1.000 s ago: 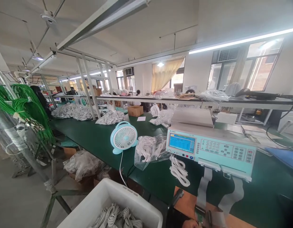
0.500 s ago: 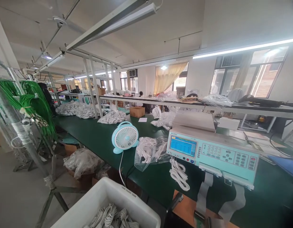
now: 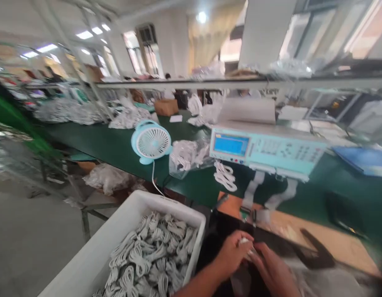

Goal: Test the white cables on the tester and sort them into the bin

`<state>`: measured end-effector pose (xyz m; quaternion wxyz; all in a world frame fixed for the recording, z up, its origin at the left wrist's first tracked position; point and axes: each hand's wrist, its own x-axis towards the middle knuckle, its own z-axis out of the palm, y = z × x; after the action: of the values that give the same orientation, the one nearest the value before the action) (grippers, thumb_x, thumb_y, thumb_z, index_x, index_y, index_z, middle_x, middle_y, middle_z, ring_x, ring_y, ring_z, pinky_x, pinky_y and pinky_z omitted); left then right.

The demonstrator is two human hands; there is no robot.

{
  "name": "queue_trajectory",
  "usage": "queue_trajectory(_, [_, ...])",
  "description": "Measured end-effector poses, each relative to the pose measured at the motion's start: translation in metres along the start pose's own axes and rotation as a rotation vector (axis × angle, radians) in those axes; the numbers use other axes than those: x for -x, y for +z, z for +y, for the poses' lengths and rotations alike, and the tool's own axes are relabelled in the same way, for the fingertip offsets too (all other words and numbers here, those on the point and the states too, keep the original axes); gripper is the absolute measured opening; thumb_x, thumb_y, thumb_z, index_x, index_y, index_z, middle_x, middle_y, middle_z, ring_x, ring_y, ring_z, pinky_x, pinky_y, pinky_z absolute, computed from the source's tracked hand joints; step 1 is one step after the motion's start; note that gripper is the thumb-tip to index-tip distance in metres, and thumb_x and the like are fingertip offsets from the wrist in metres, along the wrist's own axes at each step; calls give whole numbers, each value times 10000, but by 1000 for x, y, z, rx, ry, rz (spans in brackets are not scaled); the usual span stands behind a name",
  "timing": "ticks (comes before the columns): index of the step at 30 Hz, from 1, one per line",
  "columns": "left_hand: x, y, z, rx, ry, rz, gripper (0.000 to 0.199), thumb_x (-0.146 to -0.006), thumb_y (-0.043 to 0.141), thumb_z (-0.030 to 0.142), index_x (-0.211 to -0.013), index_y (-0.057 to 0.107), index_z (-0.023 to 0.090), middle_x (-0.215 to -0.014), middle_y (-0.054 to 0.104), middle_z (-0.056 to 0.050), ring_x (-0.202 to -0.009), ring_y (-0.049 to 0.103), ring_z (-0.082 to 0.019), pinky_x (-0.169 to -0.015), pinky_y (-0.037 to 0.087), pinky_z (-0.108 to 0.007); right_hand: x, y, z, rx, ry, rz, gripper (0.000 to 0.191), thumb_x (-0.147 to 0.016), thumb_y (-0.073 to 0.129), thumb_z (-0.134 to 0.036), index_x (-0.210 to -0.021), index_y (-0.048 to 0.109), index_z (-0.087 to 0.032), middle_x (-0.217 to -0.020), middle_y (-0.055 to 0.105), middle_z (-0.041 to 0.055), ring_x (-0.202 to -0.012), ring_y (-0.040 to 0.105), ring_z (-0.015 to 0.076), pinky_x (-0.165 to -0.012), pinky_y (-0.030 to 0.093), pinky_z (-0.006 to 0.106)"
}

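Both my hands are close together at the front edge of the bench. My left hand [image 3: 232, 252] has its fingers closed around a small white piece [image 3: 245, 240], blurred and mostly hidden by the fingers. Against the same piece, my right hand [image 3: 276, 266] has its thumb and fingers pressed together. Just beyond them is a wooden board [image 3: 290, 229] with a small green connector [image 3: 245, 213] at the end of a grey ribbon cable [image 3: 252, 192]. The ribbon runs up to a light-blue tester [image 3: 271, 148] with a lit screen.
To the left stands a white bin [image 3: 85, 255] heaped with bundled grey cables [image 3: 160, 251]. On the green bench [image 3: 94, 142] are a light-blue fan [image 3: 153, 142], a bag of white cables [image 3: 184, 154] and a loose white cable bundle [image 3: 224, 176]. A blue folder [image 3: 364, 161] lies at right.
My view has tilted down, so more of the bin and board shows. Both hands have come into view, closed around the small white piece.
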<state>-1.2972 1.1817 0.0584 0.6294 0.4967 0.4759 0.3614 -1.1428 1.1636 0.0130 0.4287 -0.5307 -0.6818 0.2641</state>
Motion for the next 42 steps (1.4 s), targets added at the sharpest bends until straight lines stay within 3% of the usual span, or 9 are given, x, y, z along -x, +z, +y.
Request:
queue_trajectory(5, [8,-25,12,92,-75,-93,361,-709,661,419,-901,658,114,-758,617,-36,-608,544,-118,-540,467,-244,2,-8,-13,120,-94,-189,190,-879,499,-347,-918,626,-212,-839,657,72,-771,593,232,-709,441,362])
queue_trajectory(11, [15,-29,-11,297,-69,45,276,-700,692,373,-821,601,142,-925,595,-50,-747,567,-152,-627,493,-280,-5,-18,-15,-412,248,-173,427,-805,609,-393,-1182,497,-225,-1039,632,60,-903,594,225,-780,468,317])
queue_trajectory(16, [22,-26,-13,-98,85,-40,96,-745,626,225,-801,630,148,-869,547,-28,-834,523,-145,-765,436,-259,0,-18,-22,-356,312,-187,434,-772,601,-315,-1181,498,-215,-1019,622,43,-869,579,208,-761,458,299])
queue_trajectory(20, [24,-22,5,-268,117,-162,351,-748,616,179,-1095,589,222,-1060,542,-41,-953,531,-168,-768,447,-259,-1,-17,-27,-216,231,-402,479,-750,610,-233,-1198,442,-206,-1003,623,35,-833,581,186,-705,442,271])
queue_trajectory(22, [22,-19,10,-289,141,-211,337,-734,625,164,-1064,617,236,-1106,518,-42,-992,525,-172,-772,453,-252,-1,-13,-28,-219,252,-445,387,-742,627,-233,-1092,466,-201,-888,630,10,-743,571,167,-633,424,252])
queue_trajectory(28, [13,-13,0,-171,125,0,134,-726,646,200,-843,587,173,-917,508,-12,-782,510,-111,-711,445,-225,3,-5,-25,-308,317,-230,285,-784,657,-393,-937,522,-194,-710,564,-32,-628,493,137,-569,392,238])
queue_trajectory(34, [12,-12,3,-138,69,27,171,-720,662,281,-841,612,171,-903,475,-13,-722,500,-101,-591,459,-198,4,-13,-25,-381,159,-265,238,-893,522,-372,-1038,594,-199,-924,629,34,-827,574,176,-742,447,273])
queue_trajectory(37, [10,-8,2,-84,43,55,166,-731,646,296,-794,578,159,-950,508,-30,-654,504,-88,-522,454,-199,4,-12,-23,-257,68,-163,213,-899,493,-311,-1056,563,-186,-895,613,44,-792,578,173,-719,459,277])
queue_trajectory(42, [6,4,-3,-155,48,174,147,-753,627,263,-745,521,161,-666,495,28,-594,466,-77,-550,423,-177,7,-4,-12,40,-54,-21,145,-857,490,-230,-978,541,-170,-798,616,48,-714,591,177,-656,456,282])
